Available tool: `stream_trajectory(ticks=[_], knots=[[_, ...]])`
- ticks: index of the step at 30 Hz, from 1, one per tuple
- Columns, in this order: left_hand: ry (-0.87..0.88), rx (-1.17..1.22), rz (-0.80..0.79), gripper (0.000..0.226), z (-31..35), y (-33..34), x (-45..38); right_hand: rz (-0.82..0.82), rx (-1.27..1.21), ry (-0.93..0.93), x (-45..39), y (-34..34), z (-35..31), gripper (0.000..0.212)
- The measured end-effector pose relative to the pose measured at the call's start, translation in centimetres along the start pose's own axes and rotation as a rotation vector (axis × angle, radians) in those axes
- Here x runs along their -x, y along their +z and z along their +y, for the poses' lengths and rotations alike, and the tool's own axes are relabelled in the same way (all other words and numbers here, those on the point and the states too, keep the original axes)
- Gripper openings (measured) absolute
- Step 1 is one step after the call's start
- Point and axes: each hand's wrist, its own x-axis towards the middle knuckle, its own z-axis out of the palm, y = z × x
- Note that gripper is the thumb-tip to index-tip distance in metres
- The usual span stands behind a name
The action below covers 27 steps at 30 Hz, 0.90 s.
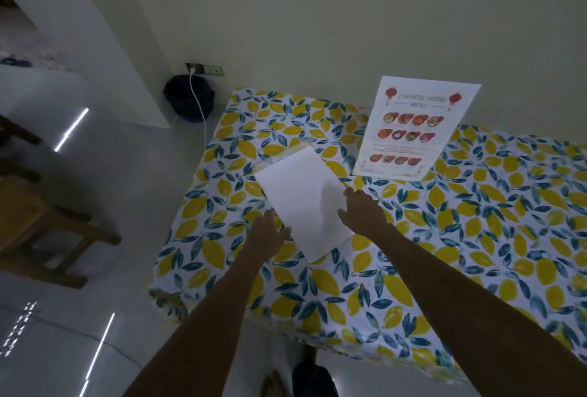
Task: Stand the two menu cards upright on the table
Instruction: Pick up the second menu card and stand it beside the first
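One menu card [416, 128], printed with food pictures and red lanterns, stands upright at the back of the table against the wall. A second card [301, 199] lies flat on the lemon-patterned tablecloth [476, 222] with its blank white side up. My left hand [268, 231] rests at the card's left edge, fingers spread. My right hand [365, 211] sits at its right edge, fingers apart and touching the sheet. Neither hand has lifted the card.
A wooden chair [47, 231] stands on the tiled floor to the left. A dark bin [189, 98] sits by the wall under a socket with a white cable. The table's left edge runs just beside the flat card.
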Motion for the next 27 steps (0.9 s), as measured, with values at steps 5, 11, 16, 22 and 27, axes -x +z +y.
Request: stream_trajectory(ticks=[5,11,16,22,27], knots=[[-0.045,0.049,0.005,0.069,0.1,0.9,-1.8,0.02,-0.061,0.122,-3.2,2.1,0.3,0.062],[-0.084,0.218,0.104,0.052,1.9,1.7,-4.2,0.123,-0.146,0.216,-4.6,3.6,-0.2,0.049],[-0.195,0.489,0.118,0.036,0.7,0.6,-5.0,0.006,-0.357,0.221,-3.3,1.9,1.4,0.044],[0.045,0.287,0.058,0.034,-1.4,-2.8,-5.0,-0.018,-0.569,0.174,-0.3,0.0,2.5,0.034],[0.145,0.356,0.016,0.038,-2.7,-4.5,-2.3,-0.035,-1.313,0.279,4.5,-0.9,1.8,0.014]])
